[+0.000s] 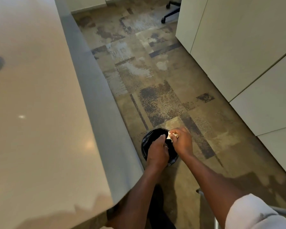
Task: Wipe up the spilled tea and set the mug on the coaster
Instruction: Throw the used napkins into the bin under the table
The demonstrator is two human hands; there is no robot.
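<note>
On patchy carpet beside the pale desk (40,113), the right hand (182,140) pinches a crumpled tissue (171,136) in its grip above a black-lined bin (147,139); the left hand (157,152) has its fingers curled, its grip holding nothing visible.

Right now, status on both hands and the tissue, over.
Right hand pinches crumpled tissue over black-lined bin. Left hand at bin's rim, grip unclear. Mug, coaster not in view. Nothing blocking.

The setting is an office interior. Patterned carpet tiles (155,90) cover the floor, and the wheeled base of a swivel chair (171,11) appears at the top of the frame. A glossy white table (31,113) fills the left side, and plain white cabinet fronts (246,55) line the right.
</note>
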